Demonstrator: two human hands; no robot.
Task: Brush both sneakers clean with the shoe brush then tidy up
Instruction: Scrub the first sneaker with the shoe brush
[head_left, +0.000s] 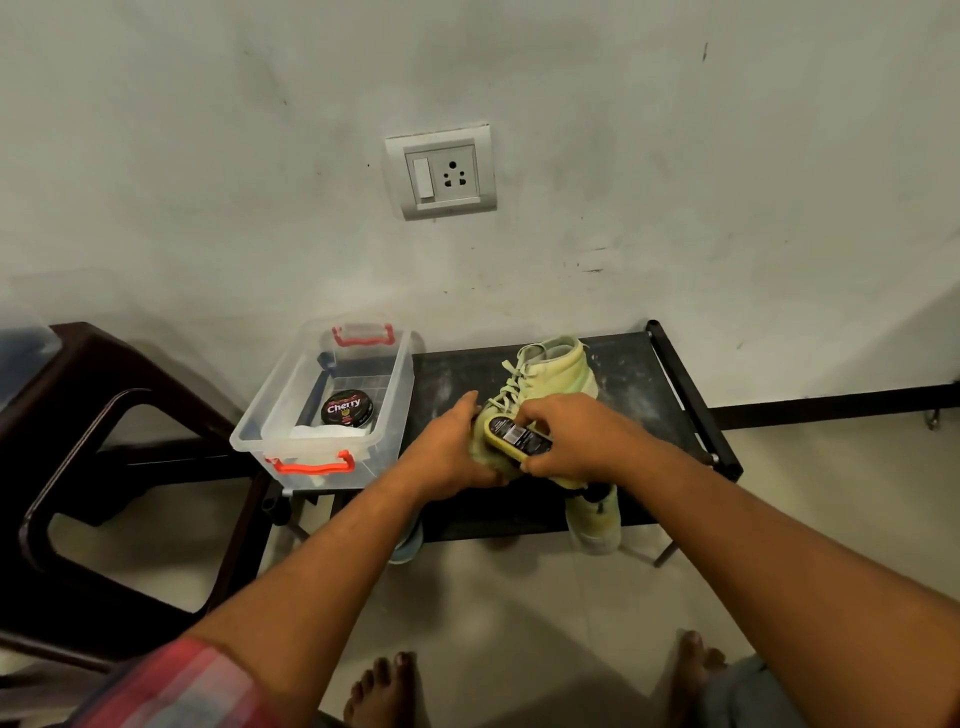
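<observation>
Sneaker (557, 370), pale fabric, in left hand (456, 448); oval yellow brush (516, 437) in right hand (577, 440).

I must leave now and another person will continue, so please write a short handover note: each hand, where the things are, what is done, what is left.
The left hand grips the front of the sneaker, which stands on the rack.
The right hand holds the shoe brush on that sneaker.
The second sneaker sits lower, below the rack's front edge.
The clear box stands open at the rack's left end, a polish tin inside.
Done: brushing of the first sneaker is under way; how clean it is, I cannot tell.
Left: finish it, brush the second sneaker, then tidy up, probably brush into the box.
</observation>
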